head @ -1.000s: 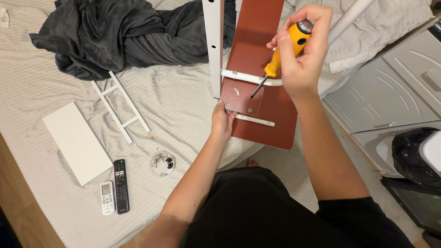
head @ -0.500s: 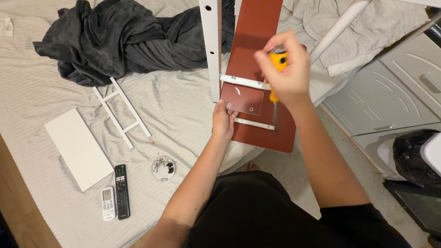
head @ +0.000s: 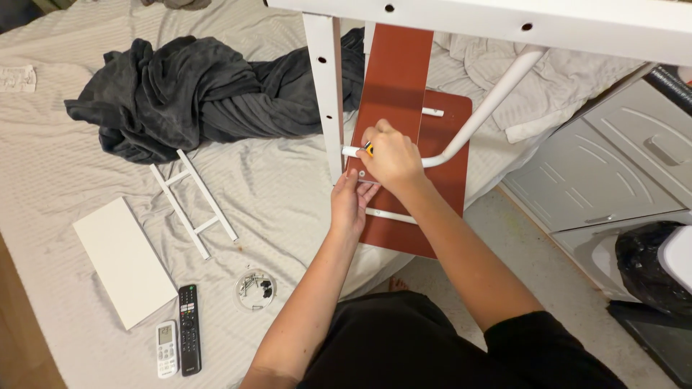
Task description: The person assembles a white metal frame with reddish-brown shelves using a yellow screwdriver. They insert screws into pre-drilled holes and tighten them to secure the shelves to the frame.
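Gripping a yellow screwdriver (head: 368,149), of which only a sliver shows between the knuckles, the right hand (head: 391,160) is closed in a fist against the red-brown panel (head: 393,79). Just below it the left hand (head: 351,204) lies with fingers extended and loosely together, pressing the panel's lower part; it grasps nothing. The work looks partway done: one white tube (head: 476,122) already curves across the panels, a short rod (head: 390,215) sits low on the board and another stub shows higher up, while loose pieces wait on the bed.

Nearest on the ribbed grey sheet (head: 288,194) lie a black remote (head: 189,328) and a small white remote (head: 166,349), then a flat matte white board (head: 122,261) and a clear round dish of dark screws (head: 255,289). Beyond that sits a white ladder-shaped frame (head: 191,203), unused. The panels are smooth, with rounded corners; the white upright (head: 326,86) and the beam (head: 504,21) above are painted, with drilled holes along them. Farthest, a soft charcoal blanket (head: 194,94) lies crumpled, with pale rumpled cloth to the right. A grey plastic cabinet (head: 605,166) stands on the floor to the right.
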